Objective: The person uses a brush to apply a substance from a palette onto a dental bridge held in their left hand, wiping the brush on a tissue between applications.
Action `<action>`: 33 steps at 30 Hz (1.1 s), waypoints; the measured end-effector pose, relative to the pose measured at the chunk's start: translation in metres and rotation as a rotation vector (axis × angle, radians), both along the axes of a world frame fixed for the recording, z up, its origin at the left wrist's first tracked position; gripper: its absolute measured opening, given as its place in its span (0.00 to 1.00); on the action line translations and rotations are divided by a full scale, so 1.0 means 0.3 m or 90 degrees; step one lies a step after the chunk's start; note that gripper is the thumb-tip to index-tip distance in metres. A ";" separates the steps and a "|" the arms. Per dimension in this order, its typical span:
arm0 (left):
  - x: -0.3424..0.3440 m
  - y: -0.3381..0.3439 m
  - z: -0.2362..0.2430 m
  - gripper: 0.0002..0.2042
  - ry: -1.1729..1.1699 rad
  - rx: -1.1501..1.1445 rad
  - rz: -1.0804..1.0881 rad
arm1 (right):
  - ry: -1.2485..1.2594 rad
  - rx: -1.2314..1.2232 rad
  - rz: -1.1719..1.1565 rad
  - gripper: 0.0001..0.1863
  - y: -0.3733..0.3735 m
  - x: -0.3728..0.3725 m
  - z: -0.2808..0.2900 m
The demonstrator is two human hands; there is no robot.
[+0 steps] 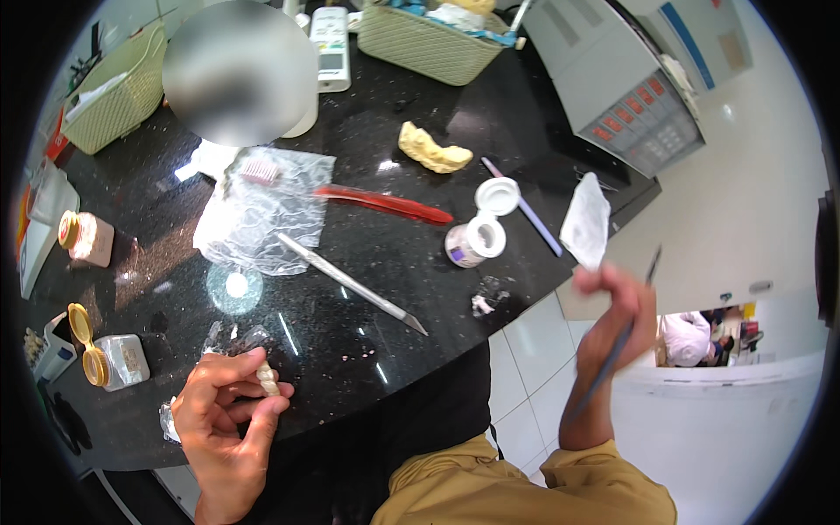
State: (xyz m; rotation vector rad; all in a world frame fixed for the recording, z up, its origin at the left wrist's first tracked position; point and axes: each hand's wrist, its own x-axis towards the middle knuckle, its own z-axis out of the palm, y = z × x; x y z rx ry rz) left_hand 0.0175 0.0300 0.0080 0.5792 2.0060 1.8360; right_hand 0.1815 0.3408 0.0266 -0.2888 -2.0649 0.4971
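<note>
In the head view, we see the left hand (223,424) low over the near edge of the black speckled counter (385,254). Its grip is narrow: the thumb and the fingertips come together around a small row of tooth-shaped pieces (267,378), which looks like a dental bridge and is raised in front of the palm.

The right hand (619,311) is off to the right, beyond the counter's edge, and it is blurred. Its fingers are curled, and in this grip there is a slender dark-handled instrument (610,359), tilted, with its thin tip upward. The fingertips meet the lower corner of a white tissue (586,219); we cannot tell whether they pinch it.

Between the two hands, a silver knife (350,282) lies diagonally, its handle end on a crinkled clear plastic bag (284,206). A red-handled tool (389,204) also reaches onto this bag with its left end. Farther to the right we find a white jar (468,245) with its lid flipped up, near a lilac stick (538,219), and behind them a yellowish dental cast (433,150). On the left side stands a clear jar (129,361) with its yellow lid raised.
</note>
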 end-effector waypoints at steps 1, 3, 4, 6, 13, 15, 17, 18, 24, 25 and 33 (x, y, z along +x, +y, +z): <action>0.005 0.000 -0.006 0.20 0.009 0.002 0.000 | -0.068 -0.007 -0.117 0.10 0.061 0.009 0.007; 0.022 -0.001 0.013 0.19 -0.014 -0.013 0.026 | -0.131 -0.094 -0.208 0.07 0.209 0.023 -0.007; 0.028 -0.002 0.023 0.19 -0.023 -0.019 0.038 | -0.190 -0.093 -0.223 0.08 0.267 0.054 -0.018; 0.026 -0.001 0.032 0.19 -0.031 -0.013 0.060 | -0.296 -0.044 -0.211 0.11 0.300 0.087 -0.003; 0.029 0.047 0.043 0.19 -0.055 0.045 0.065 | -0.468 0.036 -0.116 0.22 0.275 0.163 -0.025; 0.033 0.059 0.036 0.19 -0.065 0.070 0.047 | -0.462 0.037 -0.123 0.21 0.275 0.168 -0.039; 0.029 0.052 0.035 0.19 -0.084 0.091 0.038 | -0.421 0.057 -0.128 0.19 0.285 0.161 -0.054; 0.021 0.029 0.040 0.20 -0.127 0.118 0.006 | -0.397 0.059 -0.135 0.17 0.288 0.160 -0.061; 0.016 0.052 0.035 0.19 -0.163 0.159 -0.054 | -0.259 0.020 -0.229 0.07 0.288 0.220 -0.097; 0.013 0.044 0.036 0.20 -0.158 0.156 -0.047 | -0.229 0.014 -0.236 0.06 0.279 0.193 -0.109; 0.009 0.025 0.021 0.20 -0.158 0.164 -0.049 | -0.091 -0.167 -0.231 0.06 0.224 0.134 -0.147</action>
